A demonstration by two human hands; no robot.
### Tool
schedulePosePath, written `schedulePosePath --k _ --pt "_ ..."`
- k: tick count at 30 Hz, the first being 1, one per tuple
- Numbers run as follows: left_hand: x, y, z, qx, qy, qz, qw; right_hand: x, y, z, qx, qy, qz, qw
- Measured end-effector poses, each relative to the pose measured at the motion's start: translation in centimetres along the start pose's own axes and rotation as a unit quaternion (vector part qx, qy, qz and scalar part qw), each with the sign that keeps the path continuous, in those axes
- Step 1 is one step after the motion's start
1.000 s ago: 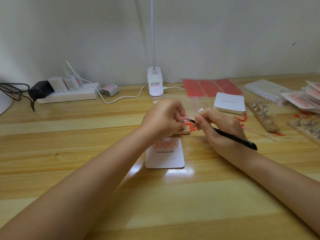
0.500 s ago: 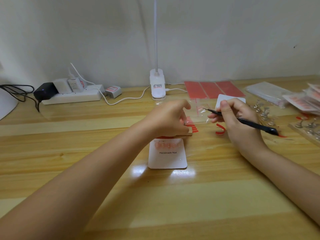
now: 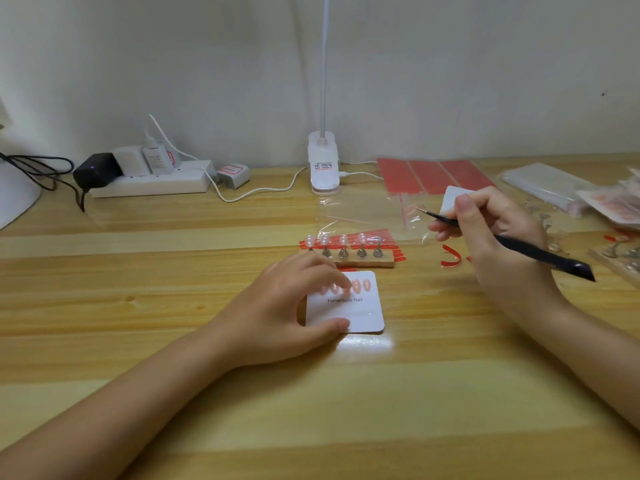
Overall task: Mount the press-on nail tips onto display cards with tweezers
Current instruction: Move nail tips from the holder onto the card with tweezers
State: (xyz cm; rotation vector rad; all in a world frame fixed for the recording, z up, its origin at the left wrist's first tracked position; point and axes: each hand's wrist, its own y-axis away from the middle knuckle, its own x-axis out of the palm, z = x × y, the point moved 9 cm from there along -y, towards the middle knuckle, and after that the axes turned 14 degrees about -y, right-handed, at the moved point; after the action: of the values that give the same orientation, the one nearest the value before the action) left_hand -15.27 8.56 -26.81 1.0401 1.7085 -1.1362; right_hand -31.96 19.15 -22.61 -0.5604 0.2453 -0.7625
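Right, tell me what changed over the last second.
The left hand left the wooden nail stand and came down onto the display card, thumb and fingers holding it. The right hand drew right, away from the stand, still gripping the tweezers. Stand and card stayed put.

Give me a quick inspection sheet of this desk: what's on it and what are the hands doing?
Surface: wooden desk, glossy.
Job's things: white display card with a row of nail tips; wooden stand with tips on pegs; black tweezers.
Clutter: clear bag, red sheets, packets at right.
Hands: left hand grips the card; right hand holds the tweezers above the desk.
Cables: power strip with plugged chargers; white cord to the lamp clip.
Surroundings: plain white wall.
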Motion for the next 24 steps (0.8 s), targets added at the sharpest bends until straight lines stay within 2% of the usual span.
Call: schedulePosePath --k 3,7,10,13,17,24 --pt "0.2 0.1 0.4 -0.011 0.008 -0.008 1.000 0.8 0.3 1.1 -0.019 0.007 0.025 0.999" --pt "0.4 0.1 0.7 -0.014 0.016 -0.014 1.000 2.4 1.9 1.9 -0.051 0.025 0.109 0.992" --pt "0.4 0.2 0.7 -0.012 0.016 -0.019 1.000 3.6 4.0 2.8 -0.129 0.094 0.183 0.970" --pt "0.5 0.2 0.6 -0.006 0.010 -0.022 1.000 4.6 5.8 2.3 -0.168 0.157 0.236 0.944" --pt "0.5 0.3 0.6 -0.008 0.005 -0.019 1.000 5.0 6.4 2.1 -0.202 0.186 0.259 0.926" --pt "0.7 0.4 0.6 -0.012 0.001 -0.009 1.000 5.6 6.7 1.6 -0.210 0.205 0.301 0.907"
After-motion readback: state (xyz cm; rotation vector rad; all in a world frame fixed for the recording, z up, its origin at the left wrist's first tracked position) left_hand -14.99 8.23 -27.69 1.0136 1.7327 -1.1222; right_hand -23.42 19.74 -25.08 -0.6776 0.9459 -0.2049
